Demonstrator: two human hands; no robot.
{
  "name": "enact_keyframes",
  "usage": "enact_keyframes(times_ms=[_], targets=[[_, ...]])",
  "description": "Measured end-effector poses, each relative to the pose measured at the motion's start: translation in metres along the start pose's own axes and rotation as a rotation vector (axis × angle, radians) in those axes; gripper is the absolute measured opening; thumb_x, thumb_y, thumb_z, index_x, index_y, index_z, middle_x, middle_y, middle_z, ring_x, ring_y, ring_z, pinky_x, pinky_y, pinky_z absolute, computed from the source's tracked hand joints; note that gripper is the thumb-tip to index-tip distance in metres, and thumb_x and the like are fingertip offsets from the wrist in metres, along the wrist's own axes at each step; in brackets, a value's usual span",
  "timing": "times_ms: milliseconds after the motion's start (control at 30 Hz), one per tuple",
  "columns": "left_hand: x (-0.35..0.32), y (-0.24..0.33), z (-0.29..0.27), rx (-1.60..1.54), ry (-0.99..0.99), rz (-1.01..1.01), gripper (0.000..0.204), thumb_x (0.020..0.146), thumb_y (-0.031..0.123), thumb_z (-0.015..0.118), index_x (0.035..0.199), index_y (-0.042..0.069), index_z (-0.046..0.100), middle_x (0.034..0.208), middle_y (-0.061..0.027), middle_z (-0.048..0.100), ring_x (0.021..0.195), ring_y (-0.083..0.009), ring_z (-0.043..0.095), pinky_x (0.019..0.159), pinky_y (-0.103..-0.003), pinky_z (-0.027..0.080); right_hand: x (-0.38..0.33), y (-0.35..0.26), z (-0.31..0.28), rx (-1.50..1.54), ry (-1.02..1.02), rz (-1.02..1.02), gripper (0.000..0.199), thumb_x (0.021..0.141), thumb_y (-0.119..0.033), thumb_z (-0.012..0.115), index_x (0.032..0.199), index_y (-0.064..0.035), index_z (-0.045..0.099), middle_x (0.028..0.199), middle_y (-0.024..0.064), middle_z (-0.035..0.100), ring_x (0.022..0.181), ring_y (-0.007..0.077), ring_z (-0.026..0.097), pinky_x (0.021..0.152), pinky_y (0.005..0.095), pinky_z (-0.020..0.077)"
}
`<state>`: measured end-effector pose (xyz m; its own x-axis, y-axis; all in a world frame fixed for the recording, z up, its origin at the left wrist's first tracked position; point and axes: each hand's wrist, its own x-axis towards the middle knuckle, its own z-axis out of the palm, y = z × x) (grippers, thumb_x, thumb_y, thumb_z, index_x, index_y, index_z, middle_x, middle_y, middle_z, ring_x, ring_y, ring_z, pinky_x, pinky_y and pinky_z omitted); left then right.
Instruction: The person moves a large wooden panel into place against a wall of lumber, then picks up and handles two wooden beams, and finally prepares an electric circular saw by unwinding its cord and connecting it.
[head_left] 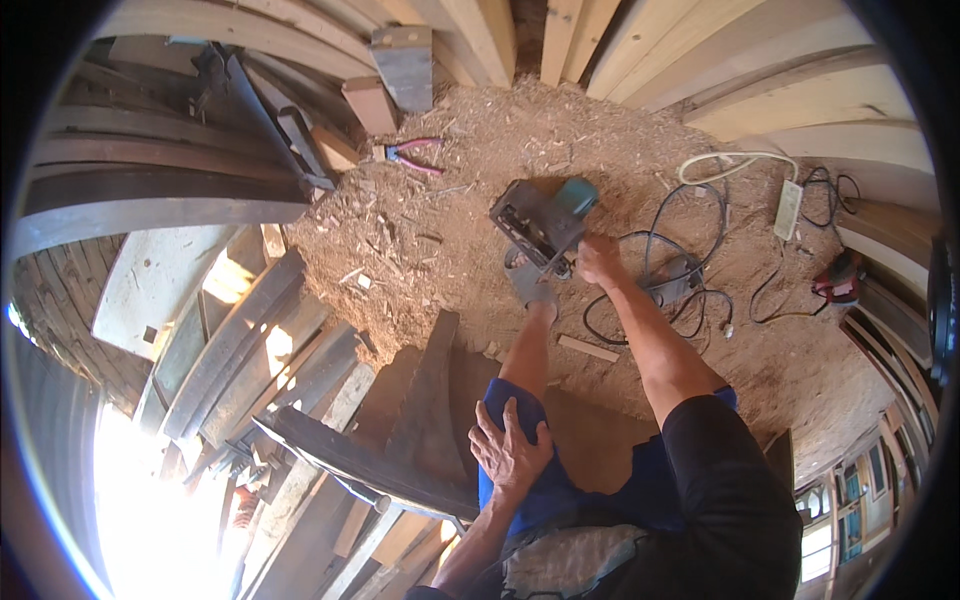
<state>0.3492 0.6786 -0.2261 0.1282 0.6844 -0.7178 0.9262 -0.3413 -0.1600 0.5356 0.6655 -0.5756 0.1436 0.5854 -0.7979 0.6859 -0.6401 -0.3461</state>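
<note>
My right hand (601, 261) is closed at the near end of a corded-looking power tool (540, 222), with a dark metal body and a teal housing. Its exact kind I cannot tell. The tool is above the sawdust-covered ground, just beyond my sandalled foot (527, 278). Fingers spread, my left hand (512, 452) rests on my blue-clothed knee and holds nothing. Pliers with pink-red handles (415, 155) lie on the ground, left of the tool and farther off.
Timber boards (690, 50) line the far side; more planks (240, 350) lean at left. To the right, black cables (690, 250) loop over the sawdust near a white power strip (788, 210). A red-and-black tool (838, 280) sits at far right.
</note>
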Motion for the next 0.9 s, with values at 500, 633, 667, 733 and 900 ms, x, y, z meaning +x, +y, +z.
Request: enact_keyframes(times_ms=[500,633,667,733,900], targets=[[-0.027,-0.017,0.017,-0.073,0.075,0.126,0.065,0.074,0.039,0.066,0.13,0.009,0.053,0.139,-0.0313,0.038,0.12,-0.0503,0.039,0.098,-0.057,0.036,-0.166,-0.035,-0.101,0.845,0.098,0.265,0.049,0.078,-0.031,0.065,0.111,0.0045,0.062,0.095,0.0176,0.067,0.085,0.0273,0.065,0.071,0.0392,0.0547],[-0.03,-0.023,0.039,-0.246,0.224,0.446,0.062,0.081,0.036,0.064,0.133,0.006,0.048,0.135,-0.0252,0.046,0.124,-0.0417,0.044,0.102,-0.052,0.037,-0.288,-0.046,-0.118,1.485,0.169,0.306,0.042,0.08,-0.021,0.068,0.113,0.0038,0.062,0.098,0.0107,0.066,0.087,0.0222,0.064,0.064,0.0354,0.0546],[-0.035,-0.011,0.025,-0.256,0.24,0.475,0.062,0.081,0.036,0.064,0.133,0.006,0.048,0.135,-0.0252,0.046,0.124,-0.0417,0.044,0.102,-0.052,0.037,-0.312,-0.053,-0.118,1.52,0.232,0.353,0.039,0.08,-0.02,0.069,0.112,0.0022,0.063,0.103,0.0104,0.066,0.092,0.0211,0.064,0.075,0.0354,0.0537],[-0.049,0.023,-0.018,-1.678,-0.482,0.112,0.052,0.092,0.032,0.058,0.135,0.007,0.044,0.13,-0.0213,0.052,0.124,-0.0318,0.049,0.103,-0.048,0.038,-0.353,-0.066,-0.12,1.726,0.425,-0.006,0.037,0.083,-0.016,0.068,0.115,-0.0009,0.061,0.11,0.0082,0.065,0.1,0.0184,0.062,0.088,0.0346,0.0491],[-0.071,0.069,-0.114,-2.385,-0.746,0.131,0.037,0.085,0.021,0.065,0.117,0.007,0.053,0.108,-0.0091,0.061,0.103,-0.0242,0.06,0.096,-0.04,0.045,-0.426,-0.109,-0.155,2.051,0.378,-0.196,0.036,0.088,-0.014,0.065,0.123,-0.007,0.057,0.114,0.0032,0.063,0.106,0.0149,0.059,0.095,0.0333,0.0449]])
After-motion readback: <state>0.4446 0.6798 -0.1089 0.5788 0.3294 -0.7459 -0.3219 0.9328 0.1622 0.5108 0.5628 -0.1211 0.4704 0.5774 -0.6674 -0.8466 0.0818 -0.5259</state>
